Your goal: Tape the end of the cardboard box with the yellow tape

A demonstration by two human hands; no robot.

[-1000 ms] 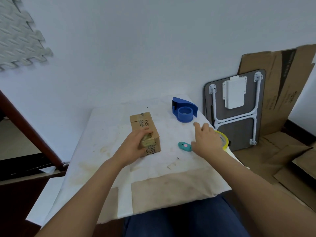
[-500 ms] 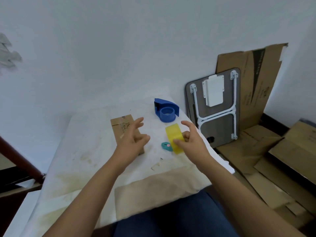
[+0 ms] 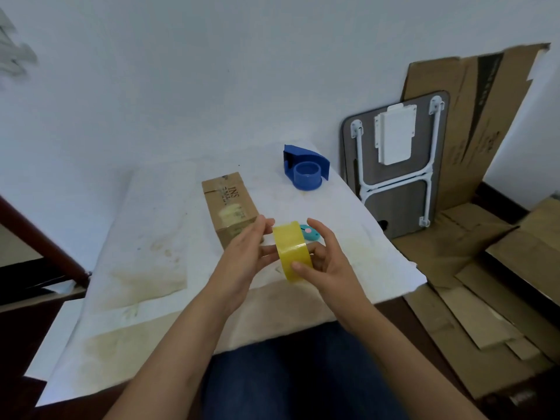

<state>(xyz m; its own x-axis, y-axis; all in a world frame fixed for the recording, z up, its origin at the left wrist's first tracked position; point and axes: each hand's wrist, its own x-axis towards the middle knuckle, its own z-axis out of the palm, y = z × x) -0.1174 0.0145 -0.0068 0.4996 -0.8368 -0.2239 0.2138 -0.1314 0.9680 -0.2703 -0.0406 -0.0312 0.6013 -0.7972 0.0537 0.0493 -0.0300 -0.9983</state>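
A yellow tape roll (image 3: 290, 249) is held upright above the table, in front of me. My right hand (image 3: 321, 259) grips it from the right, thumb on its lower rim. My left hand (image 3: 245, 253) touches the roll's left side with its fingertips. The small brown cardboard box (image 3: 228, 204) lies on the white table (image 3: 145, 237) just behind my left hand, its near end partly hidden by my fingers.
A blue tape dispenser (image 3: 306, 171) stands at the table's far right. A small teal cutter (image 3: 310, 233) lies behind the roll. A folded grey table (image 3: 397, 171) and flattened cardboard sheets (image 3: 485, 292) fill the floor to the right. A dark wooden rail (image 3: 39, 237) runs at left.
My right hand lifted the yellow roll from the table's right edge and brought it toward me. My left hand left the box and came to the roll.
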